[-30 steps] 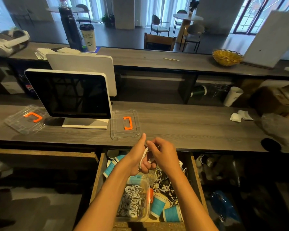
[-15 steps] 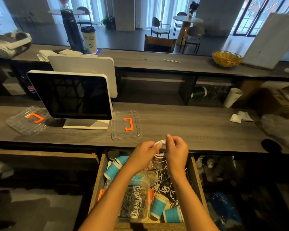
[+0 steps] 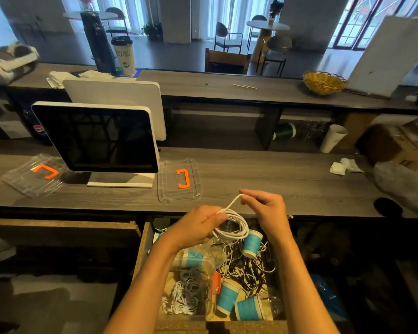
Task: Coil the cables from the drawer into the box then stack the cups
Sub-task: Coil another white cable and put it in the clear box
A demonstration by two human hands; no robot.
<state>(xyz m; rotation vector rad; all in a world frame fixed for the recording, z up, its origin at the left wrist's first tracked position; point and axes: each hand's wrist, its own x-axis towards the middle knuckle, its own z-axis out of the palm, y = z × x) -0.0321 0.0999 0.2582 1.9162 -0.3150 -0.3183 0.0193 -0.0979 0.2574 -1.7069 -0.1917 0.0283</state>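
Note:
Over the open drawer (image 3: 143, 247), my left hand (image 3: 198, 225) grips a coil of white cable (image 3: 234, 225) with several loops. My right hand (image 3: 266, 210) pinches the free end of that cable, raised above the coil. In the drawer lies a clear plastic box (image 3: 191, 292) holding several coiled grey and white cables. A tangle of loose black and white cables (image 3: 246, 268) lies to its right. Blue paper cups lie scattered in the drawer: one (image 3: 251, 243) below my right hand, two (image 3: 227, 297) at the front, one partly hidden under my left forearm.
A point-of-sale screen (image 3: 94, 138) stands on the grey counter (image 3: 275, 179). Two clear lids with orange handles lie on it, one (image 3: 179, 180) just beyond my hands, one (image 3: 36, 174) far left. Crumpled paper (image 3: 343, 165) and a plastic bag (image 3: 405, 184) sit at the right.
My hands have risen slightly above the drawer and moved apart. The right hand has pulled the cable's end up and away from the coil in my left hand, which now shows larger loops.

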